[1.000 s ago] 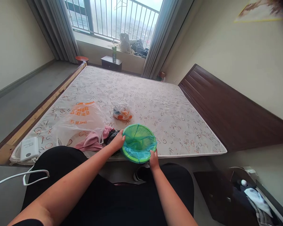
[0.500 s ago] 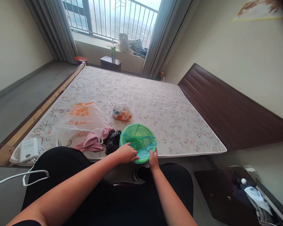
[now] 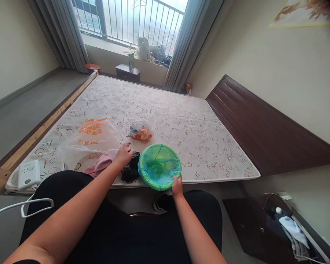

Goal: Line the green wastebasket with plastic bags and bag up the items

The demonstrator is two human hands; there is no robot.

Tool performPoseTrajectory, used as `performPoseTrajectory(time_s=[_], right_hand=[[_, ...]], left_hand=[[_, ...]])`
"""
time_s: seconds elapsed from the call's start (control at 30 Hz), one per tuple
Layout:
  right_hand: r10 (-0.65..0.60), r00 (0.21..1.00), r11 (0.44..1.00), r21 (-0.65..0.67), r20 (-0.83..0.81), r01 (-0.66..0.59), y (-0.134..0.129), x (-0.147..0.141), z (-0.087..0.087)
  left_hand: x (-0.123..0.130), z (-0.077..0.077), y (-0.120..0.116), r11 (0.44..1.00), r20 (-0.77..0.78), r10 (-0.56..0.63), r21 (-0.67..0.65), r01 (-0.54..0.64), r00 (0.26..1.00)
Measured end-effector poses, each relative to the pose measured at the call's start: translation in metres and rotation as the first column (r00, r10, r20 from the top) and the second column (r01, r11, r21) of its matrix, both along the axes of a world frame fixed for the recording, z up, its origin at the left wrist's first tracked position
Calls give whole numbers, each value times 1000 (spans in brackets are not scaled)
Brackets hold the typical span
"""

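Observation:
A green plastic basket [image 3: 145, 149], lined with a thin blue-green bag [image 3: 169, 179], tilts at the mattress's near edge. My right hand [image 3: 177, 187] grips its right rim, thumb on the inside. Away from the basket, my left hand [image 3: 124, 156] hovers over the pink cloth [image 3: 100, 164] with its fingers apart and nothing in them. Between that hand and the basket lies a crumpled black plastic bag [image 3: 130, 170]. A clear bag with orange print [image 3: 92, 132] spreads over part of the cloth. Farther back sits a small knotted clear bag with orange and blue contents [image 3: 140, 130].
The letter-patterned mattress [image 3: 181, 117] fills the middle, with a dark headboard [image 3: 253, 124] at right. A white power bank [image 3: 29, 174] with a white cable lies at the left corner. A dark bedside cabinet [image 3: 247, 227] holding clothes stands at lower right.
My left hand has left the basket and moved left and up, over the pink cloth. The bag lining appears more spread inside the basket. My right hand keeps its hold on the rim.

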State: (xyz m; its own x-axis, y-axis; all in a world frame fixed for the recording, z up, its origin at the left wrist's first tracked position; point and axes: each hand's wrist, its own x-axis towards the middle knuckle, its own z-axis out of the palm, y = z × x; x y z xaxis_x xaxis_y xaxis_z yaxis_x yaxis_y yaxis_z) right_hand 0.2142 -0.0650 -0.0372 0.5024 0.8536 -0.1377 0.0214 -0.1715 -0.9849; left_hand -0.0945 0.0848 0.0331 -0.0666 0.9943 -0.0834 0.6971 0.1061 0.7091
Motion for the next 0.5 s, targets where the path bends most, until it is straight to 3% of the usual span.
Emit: performPoseTrajectory(time_s=[0.03,0.13,0.37,0.5], right_hand=[[4,1000,1000,6,-9,-4,0,-1,0],[19,1000,1000,4,-18,-19,0,-1,2],[4,1000,999,-32,29,-3,-2,3,-5],[0,1000,1000,-12,21,0,-3,7,-12]], left_hand=[[-7,-10,7,990,-21,18,-138,-21,1000],[-15,-38,11,959,-57,9,-282,-25,998],[-5,-76,-6,967,-171,11,-249,-54,985],[-15,-90,-6,944,-190,-11,-324,-52,982]])
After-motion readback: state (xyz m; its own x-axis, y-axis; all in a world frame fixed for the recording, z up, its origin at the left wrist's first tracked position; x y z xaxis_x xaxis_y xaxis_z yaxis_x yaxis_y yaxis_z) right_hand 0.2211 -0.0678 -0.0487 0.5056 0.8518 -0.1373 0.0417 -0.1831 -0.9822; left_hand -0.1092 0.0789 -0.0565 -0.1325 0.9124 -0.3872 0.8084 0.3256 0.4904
